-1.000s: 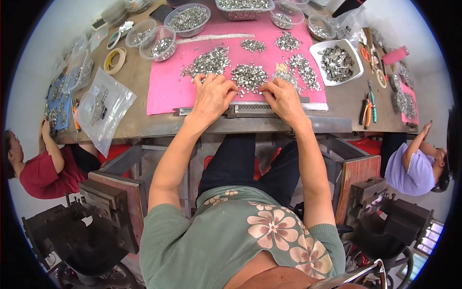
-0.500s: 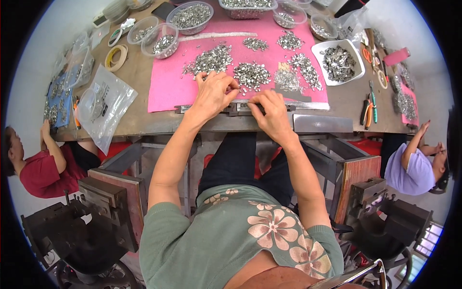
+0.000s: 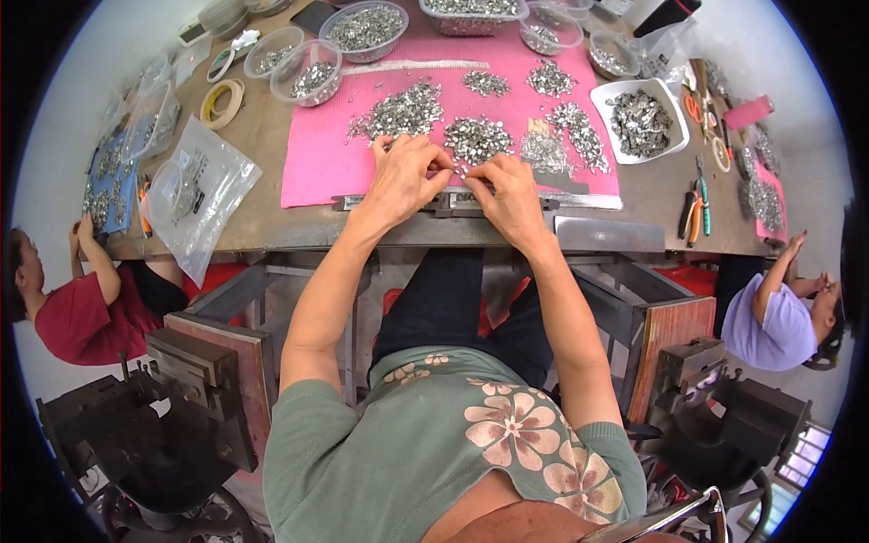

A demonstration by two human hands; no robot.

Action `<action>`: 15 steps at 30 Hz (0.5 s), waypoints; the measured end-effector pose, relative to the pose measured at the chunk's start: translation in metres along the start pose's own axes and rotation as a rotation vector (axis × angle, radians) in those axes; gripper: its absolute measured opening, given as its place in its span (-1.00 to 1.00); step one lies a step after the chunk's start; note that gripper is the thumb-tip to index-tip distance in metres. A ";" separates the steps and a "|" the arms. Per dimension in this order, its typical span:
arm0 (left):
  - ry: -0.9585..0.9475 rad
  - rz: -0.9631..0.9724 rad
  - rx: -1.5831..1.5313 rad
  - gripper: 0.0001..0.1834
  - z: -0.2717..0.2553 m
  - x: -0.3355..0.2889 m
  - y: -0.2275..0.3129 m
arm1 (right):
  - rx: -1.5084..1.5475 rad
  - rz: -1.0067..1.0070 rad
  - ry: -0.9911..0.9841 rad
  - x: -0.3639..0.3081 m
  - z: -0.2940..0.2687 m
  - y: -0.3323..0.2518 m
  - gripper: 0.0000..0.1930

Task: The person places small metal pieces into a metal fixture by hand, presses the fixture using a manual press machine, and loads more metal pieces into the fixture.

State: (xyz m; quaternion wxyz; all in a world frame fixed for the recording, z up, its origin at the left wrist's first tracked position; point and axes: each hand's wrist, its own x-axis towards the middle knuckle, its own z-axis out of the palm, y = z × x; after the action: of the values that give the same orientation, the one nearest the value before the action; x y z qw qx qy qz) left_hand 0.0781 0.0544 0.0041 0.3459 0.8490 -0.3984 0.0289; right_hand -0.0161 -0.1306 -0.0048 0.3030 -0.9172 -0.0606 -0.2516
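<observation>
Both hands, left hand (image 3: 403, 176) and right hand (image 3: 509, 195), pinch small silver metal pieces (image 3: 477, 138) over a metal strip (image 3: 450, 204) at the tabletop's (image 3: 272, 145) near edge. A nudge could knock pieces off the pink mat (image 3: 326, 154) onto the floor. Beyond lie piles, clear bowls (image 3: 365, 27), a white tray (image 3: 641, 122); seated people work either side.

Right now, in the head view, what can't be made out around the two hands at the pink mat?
- What the left hand and right hand pinch: hidden by the fingers.
- Shape of single small silver metal parts on the pink mat: too small.
- Narrow grey metal fixture at the table edge: middle covered by both hands.
- Clear plastic tub of parts: cut off by the top edge.
</observation>
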 end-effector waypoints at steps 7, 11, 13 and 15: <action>0.000 -0.003 -0.100 -0.85 -0.006 -0.020 0.017 | -0.025 -0.004 -0.097 0.009 0.003 0.005 -0.91; 0.011 0.043 -0.122 -0.86 0.000 -0.025 0.019 | 0.058 0.006 -0.100 0.001 -0.016 0.002 -0.92; 0.009 0.031 -0.116 -0.86 0.000 -0.026 0.019 | 0.064 -0.008 -0.101 -0.004 -0.021 -0.003 -0.92; 0.006 0.023 -0.111 -0.87 0.000 -0.027 0.021 | 0.067 -0.020 -0.100 -0.010 -0.022 -0.005 -0.91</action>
State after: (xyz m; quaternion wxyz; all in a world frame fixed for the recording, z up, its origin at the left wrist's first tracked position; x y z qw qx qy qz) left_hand 0.0454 0.0629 0.0071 0.3933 0.8238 -0.4080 0.0131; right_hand -0.0350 -0.1386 0.0083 0.3279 -0.9172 -0.0930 -0.2064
